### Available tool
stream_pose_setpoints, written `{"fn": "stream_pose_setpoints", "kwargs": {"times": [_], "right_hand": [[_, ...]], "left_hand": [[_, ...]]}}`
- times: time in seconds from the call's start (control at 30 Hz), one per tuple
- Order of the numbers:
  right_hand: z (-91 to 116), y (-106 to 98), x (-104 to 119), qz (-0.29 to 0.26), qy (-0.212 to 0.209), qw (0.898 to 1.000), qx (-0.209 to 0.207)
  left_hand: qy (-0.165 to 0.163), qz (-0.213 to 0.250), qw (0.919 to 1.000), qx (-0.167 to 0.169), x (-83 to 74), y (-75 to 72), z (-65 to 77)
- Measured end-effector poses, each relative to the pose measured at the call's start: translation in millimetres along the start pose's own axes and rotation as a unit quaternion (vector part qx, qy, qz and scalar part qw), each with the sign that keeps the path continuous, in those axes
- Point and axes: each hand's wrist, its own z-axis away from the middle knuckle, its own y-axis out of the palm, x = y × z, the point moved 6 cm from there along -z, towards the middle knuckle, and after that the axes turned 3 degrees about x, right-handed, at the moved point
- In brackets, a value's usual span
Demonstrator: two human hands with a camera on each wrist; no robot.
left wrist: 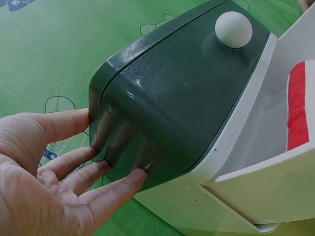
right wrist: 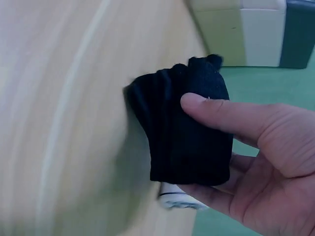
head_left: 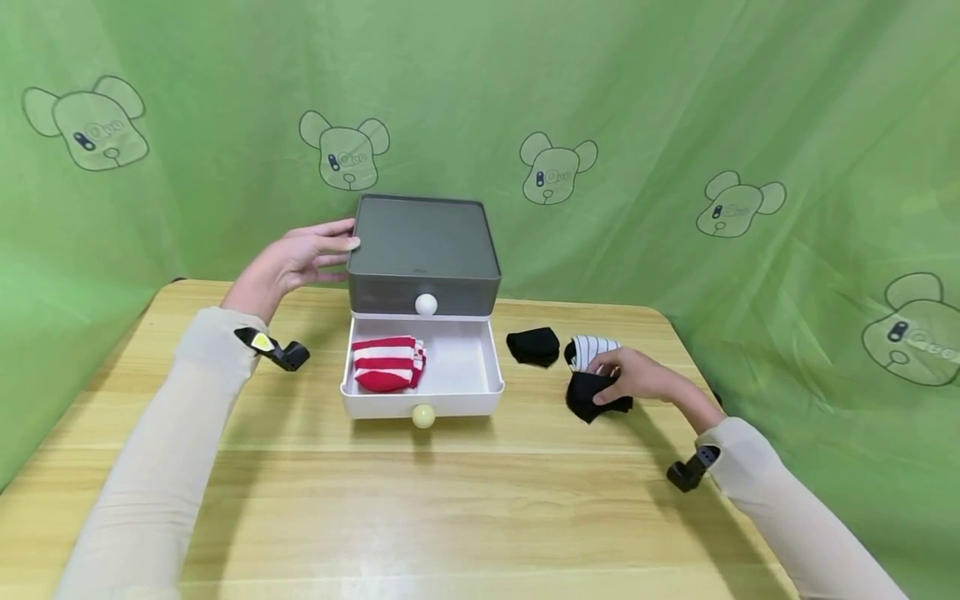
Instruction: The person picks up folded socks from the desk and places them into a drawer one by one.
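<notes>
My right hand [head_left: 637, 377] pinches a folded black sock [right wrist: 197, 137], thumb on its upper face and fingers beneath. Just behind it on the table lies a white sock with dark stripes [head_left: 596, 346], partly covered by the hand and black sock. Another folded black sock [head_left: 533, 347] lies to the left of these. My left hand [head_left: 300, 254] rests its fairly straight fingertips against the left side of a small drawer cabinet [head_left: 423, 237] with a dark grey top. Its white lower drawer [head_left: 468, 404] is pulled out, with red-and-white striped socks [head_left: 386, 362] in the left part.
The dark upper drawer with a white knob [head_left: 426, 305] is closed. A pale yellow knob [head_left: 423, 417] sticks out from the lower drawer's front. A green curtain [head_left: 637, 92] with mouse-like heads hangs behind and beside the wooden table [head_left: 420, 517].
</notes>
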Motion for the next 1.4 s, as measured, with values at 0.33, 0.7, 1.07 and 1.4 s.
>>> {"fn": "stream_pose_setpoints", "kwargs": {"times": [0.33,0.7,1.07,1.4], "right_hand": [[1,-36,59,-0.033,-0.008,0.999,0.012],[-5,-72,147,-0.016,-0.065,0.998,-0.02],[-29,-51,222,-0.019,-0.119,0.993,0.012],[-52,-17,242,0.02,-0.139,0.989,0.045]], "left_hand": [[0.002,0.002,1.0,0.003,-0.4,1.0,0.0],[0.0,0.005,1.0,-0.002,0.7,-1.5,-0.4],[0.002,0.004,1.0,0.005,1.1,-0.9,0.4],[0.003,-0.004,0.9999,0.012,0.5,0.7,1.1]]}}
